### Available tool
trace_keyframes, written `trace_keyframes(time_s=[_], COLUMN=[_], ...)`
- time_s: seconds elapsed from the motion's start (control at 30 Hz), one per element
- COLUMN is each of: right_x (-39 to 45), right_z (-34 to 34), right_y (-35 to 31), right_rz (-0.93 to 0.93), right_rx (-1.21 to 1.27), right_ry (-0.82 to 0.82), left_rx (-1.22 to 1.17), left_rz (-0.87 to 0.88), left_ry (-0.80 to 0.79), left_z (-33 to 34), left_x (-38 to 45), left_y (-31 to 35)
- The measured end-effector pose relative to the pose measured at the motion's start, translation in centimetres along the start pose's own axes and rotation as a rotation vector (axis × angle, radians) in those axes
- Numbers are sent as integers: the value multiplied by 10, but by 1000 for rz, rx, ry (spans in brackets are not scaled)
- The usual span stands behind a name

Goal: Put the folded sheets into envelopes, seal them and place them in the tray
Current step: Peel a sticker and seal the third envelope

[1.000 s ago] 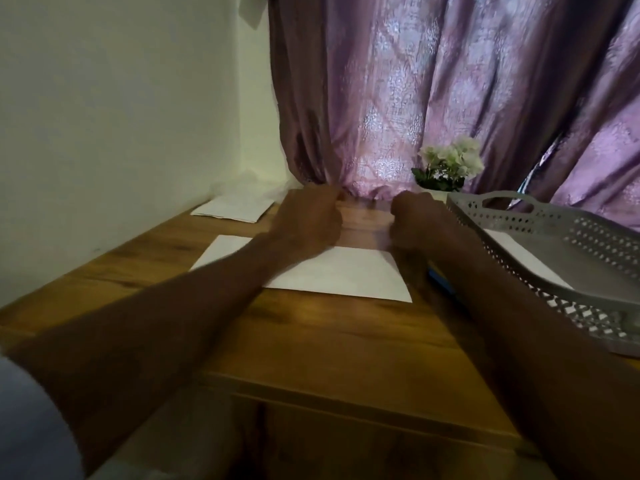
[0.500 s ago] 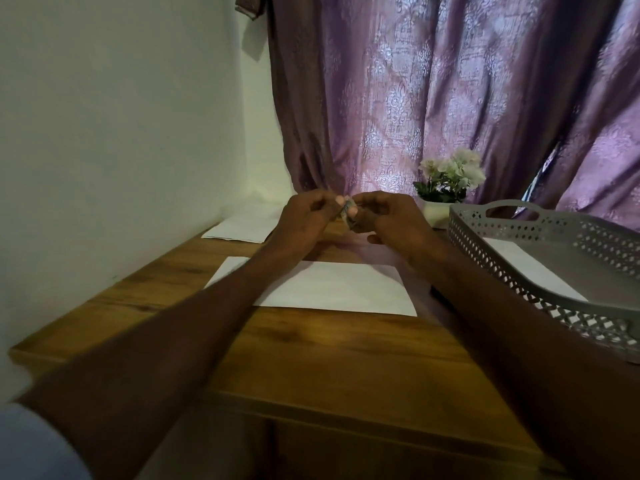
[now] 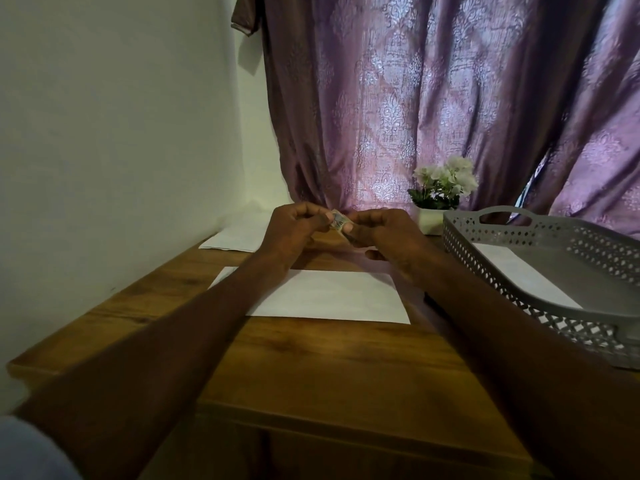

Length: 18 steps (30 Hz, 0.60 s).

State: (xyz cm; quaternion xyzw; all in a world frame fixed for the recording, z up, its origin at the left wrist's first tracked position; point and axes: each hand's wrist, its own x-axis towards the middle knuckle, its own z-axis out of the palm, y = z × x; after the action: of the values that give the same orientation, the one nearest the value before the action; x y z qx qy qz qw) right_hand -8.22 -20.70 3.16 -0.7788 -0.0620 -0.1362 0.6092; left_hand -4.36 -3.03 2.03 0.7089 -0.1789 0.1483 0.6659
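Envelope [image 3: 325,296] lies flat on the desk [image 3: 311,368], white, just below both hands. Left hand [image 3: 294,230] and right hand [image 3: 381,230] are raised above it, fingertips meeting, each pinching a small sticker [image 3: 337,223] between them. Half a second ago they held it the same way; a second ago both fists pressed the envelope. Another envelope [image 3: 519,271] lies in the grey tray [image 3: 502,268] at right

Both hands [image 3: 341,233] rose off the envelope [image 3: 322,296], now pinching a small item [image 3: 338,223].
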Motion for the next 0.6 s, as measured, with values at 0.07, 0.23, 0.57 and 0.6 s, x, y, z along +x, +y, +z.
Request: trace_keyframes(time_s=[0.07,0.23,0.57,0.6], right_x=[0,5,-8,-9], right_z=[-2,-7,-27,-27], right_y=[0,5,11,11], right_rz=[-4,-20,3,19], right_rx=[-15,-203,-1098,-1155], right_ry=[25,99,298,277], left_rx=[-6,-80,-14,3], left_rz=[-7,-63,-56,-50], left_ry=[-3,22,2,-3], left_z=[1,-1,0,1], left_x=[0,3,2,2], left_y=[-2,-6,-8,-8])
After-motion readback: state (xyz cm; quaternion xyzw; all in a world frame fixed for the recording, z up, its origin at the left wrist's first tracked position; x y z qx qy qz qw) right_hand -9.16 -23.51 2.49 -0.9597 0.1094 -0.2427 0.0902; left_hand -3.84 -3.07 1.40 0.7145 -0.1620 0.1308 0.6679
